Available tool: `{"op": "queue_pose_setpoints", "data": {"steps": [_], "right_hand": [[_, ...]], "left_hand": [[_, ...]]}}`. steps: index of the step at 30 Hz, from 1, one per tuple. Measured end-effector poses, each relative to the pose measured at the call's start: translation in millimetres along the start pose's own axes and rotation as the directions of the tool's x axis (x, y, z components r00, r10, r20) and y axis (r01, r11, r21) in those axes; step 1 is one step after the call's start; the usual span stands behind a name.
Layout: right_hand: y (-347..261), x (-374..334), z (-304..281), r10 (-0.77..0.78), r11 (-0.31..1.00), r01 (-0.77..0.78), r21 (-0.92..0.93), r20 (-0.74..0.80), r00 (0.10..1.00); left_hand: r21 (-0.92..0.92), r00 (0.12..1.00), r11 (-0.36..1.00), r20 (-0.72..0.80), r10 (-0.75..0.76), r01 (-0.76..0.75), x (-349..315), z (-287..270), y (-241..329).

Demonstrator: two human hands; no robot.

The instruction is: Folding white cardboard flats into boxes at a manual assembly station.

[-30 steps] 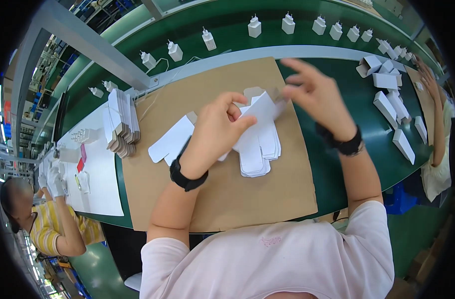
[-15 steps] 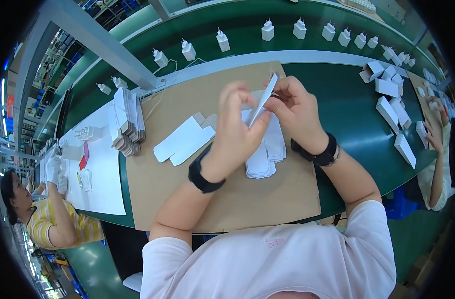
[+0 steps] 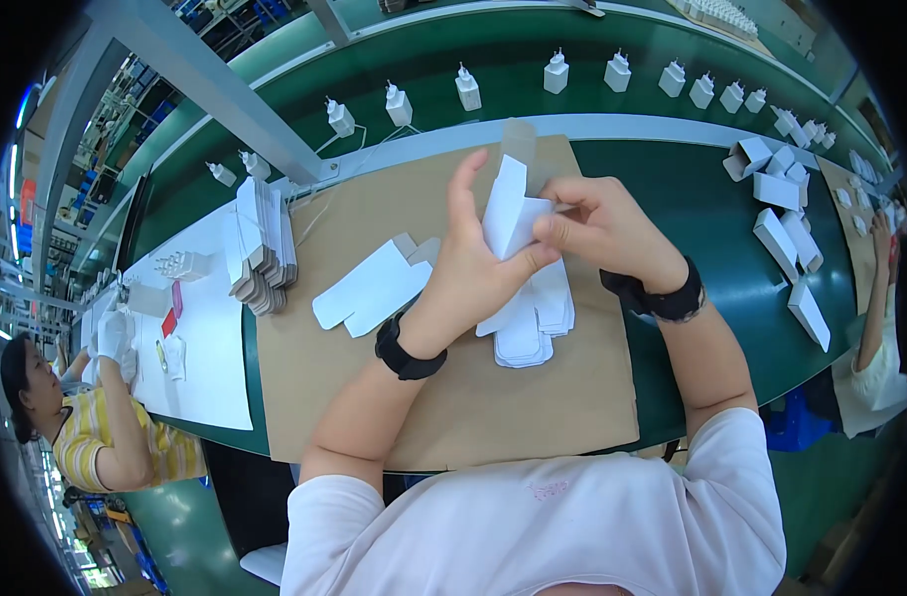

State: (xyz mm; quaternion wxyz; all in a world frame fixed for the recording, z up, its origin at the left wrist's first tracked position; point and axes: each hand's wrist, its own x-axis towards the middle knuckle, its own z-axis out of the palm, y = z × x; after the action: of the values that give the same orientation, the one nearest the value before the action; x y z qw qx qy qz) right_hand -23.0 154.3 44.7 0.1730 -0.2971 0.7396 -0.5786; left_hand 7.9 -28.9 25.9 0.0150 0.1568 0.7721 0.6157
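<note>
1. white chargers (image 3: 556,73) stand in a row along the green belt (image 3: 433,60) at the top.
2. folded white boxes (image 3: 786,233) lie at right.
3. a stack of flat cartons (image 3: 265,248) sits at left.
4. a person in a yellow striped shirt (image 3: 96,437) works at lower left.

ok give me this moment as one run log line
left hand: holds white carton blank | right hand: pinches same blank | below: stack of flat blanks on brown cardboard sheet | left: one flat blank

Flat cartons (image 3: 372,288) left of stack (image 3: 529,323)
</note>
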Motion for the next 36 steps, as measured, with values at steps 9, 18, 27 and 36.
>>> {"op": "queue_pose_setpoints", "data": {"steps": [9,18,27,36], "right_hand": [[18,8,41,-0.084,0.872,0.308,0.380,-0.504,0.860],[15,-1,30,-0.282,0.959,0.235,-0.158,-0.456,0.844],[-4,-1,5,-0.062,0.970,0.133,0.206,-0.320,0.945],[6,-7,-2,-0.243,0.947,0.275,0.168,-0.188,0.952]], "left_hand": [[-0.408,1.000,0.913,0.023,0.021,-0.010,4,-4,-4],[-0.495,0.966,0.840,0.227,-0.122,0.222,0,0,5],[-0.340,0.961,0.923,0.261,-0.091,0.180,0,-10,2],[-0.278,0.973,0.948,0.209,-0.096,0.153,2,-9,1]]}}
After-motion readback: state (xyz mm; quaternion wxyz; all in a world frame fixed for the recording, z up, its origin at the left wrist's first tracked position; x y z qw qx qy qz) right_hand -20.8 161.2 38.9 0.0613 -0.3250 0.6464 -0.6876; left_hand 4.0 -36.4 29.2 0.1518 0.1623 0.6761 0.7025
